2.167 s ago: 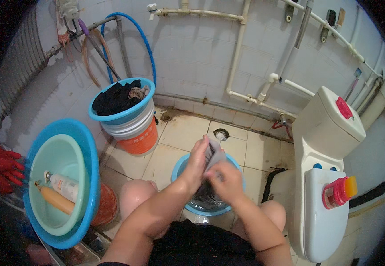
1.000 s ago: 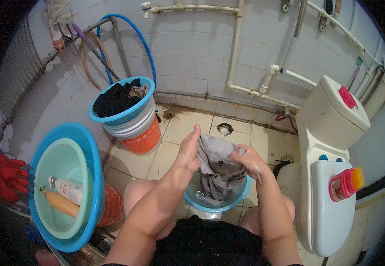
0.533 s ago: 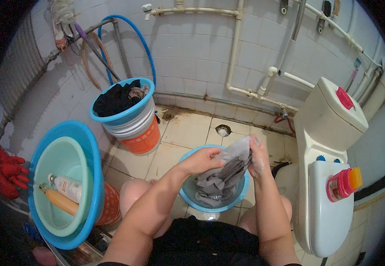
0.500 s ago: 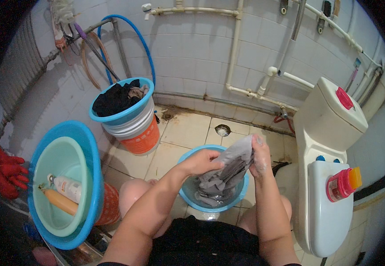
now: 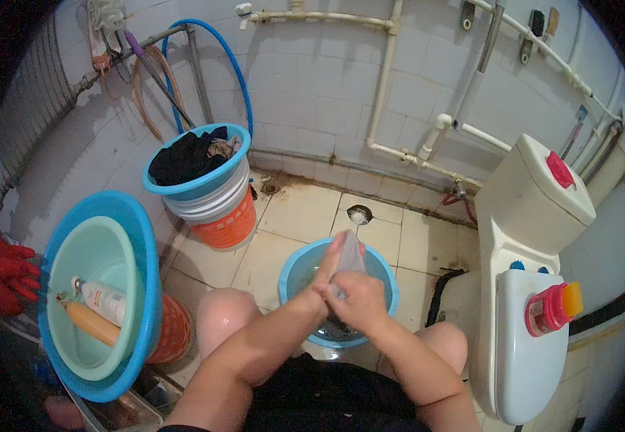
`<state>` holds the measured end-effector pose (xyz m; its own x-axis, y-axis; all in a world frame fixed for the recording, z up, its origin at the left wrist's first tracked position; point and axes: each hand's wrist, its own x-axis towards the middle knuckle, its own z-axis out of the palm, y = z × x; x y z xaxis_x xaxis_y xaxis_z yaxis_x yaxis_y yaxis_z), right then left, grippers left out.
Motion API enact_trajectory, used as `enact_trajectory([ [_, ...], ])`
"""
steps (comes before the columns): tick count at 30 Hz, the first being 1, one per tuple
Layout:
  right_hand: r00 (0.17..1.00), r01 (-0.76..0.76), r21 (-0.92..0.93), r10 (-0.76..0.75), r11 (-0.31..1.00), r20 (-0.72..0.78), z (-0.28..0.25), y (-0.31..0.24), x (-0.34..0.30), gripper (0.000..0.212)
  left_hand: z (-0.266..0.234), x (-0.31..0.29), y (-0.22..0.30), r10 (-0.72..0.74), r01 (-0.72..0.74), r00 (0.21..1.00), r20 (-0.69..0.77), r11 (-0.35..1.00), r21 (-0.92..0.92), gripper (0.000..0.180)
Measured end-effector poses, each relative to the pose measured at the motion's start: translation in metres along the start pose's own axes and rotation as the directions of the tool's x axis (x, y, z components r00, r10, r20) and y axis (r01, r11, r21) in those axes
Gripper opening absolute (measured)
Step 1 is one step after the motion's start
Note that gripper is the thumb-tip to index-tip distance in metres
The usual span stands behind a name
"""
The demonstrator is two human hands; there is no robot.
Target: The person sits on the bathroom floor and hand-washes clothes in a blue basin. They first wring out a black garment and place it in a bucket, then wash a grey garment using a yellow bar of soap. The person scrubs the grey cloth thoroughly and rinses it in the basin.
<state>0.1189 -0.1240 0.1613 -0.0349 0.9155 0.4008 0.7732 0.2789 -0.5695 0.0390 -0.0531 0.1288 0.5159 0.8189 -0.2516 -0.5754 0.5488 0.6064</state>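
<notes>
Wet grey cloth [image 5: 351, 257] is bunched between my two hands above a blue basin [image 5: 390, 277] on the floor. My left hand [image 5: 332, 265] lies along the cloth, its fingers pointing away from me and the fabric pressed against them. Across it, my right hand [image 5: 361, 295] is closed in a fist around another part of the cloth, near the left wrist. Below the hands the basin holds water and something dark, mostly hidden by my hands and forearms. What kind of garment the cloth is, I cannot tell.
A bucket [image 5: 229, 225] at the back left carries a blue basin of dark clothes [image 5: 186, 158]. Nearer left, nested basins [image 5: 150, 270] hold two bottles [image 5: 100, 309]. A toilet [image 5: 532, 360] stands right, a red container [image 5: 546, 309] on its lid. A floor drain [image 5: 360, 214] lies beyond the basin.
My hands have come together over the basin; they were apart, with the cloth spread between them. The right hand has moved left and nearer, closing around the cloth.
</notes>
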Motion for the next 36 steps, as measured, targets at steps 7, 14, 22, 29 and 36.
enact_trajectory([
  [7,0.975,-0.139,-0.301,0.076,0.943,-0.211,0.013,0.036,0.028,0.025,0.019,0.001,-0.037,-0.155,0.145,0.988,-0.024,0.964,-0.222,0.033],
  [14,0.982,-0.146,-0.300,0.100,0.943,-0.162,0.015,0.034,0.022,0.019,0.005,0.007,-0.035,-0.253,0.278,0.954,0.159,0.947,-0.160,0.037],
  [22,0.962,-0.036,-0.015,0.031,0.999,-0.271,0.032,0.040,0.018,0.031,-0.015,0.011,-0.029,-0.242,0.258,0.960,0.142,0.960,-0.109,0.041],
  [29,0.847,-0.531,0.608,0.395,0.590,0.355,0.006,0.076,0.033,0.037,-0.005,0.017,0.031,-0.129,0.130,0.988,-0.088,0.991,0.009,0.046],
  [36,0.794,-0.599,0.749,0.333,0.283,0.509,-0.005,0.077,0.028,0.035,-0.005,0.006,0.050,-0.051,0.044,0.999,0.010,0.939,0.342,0.037],
])
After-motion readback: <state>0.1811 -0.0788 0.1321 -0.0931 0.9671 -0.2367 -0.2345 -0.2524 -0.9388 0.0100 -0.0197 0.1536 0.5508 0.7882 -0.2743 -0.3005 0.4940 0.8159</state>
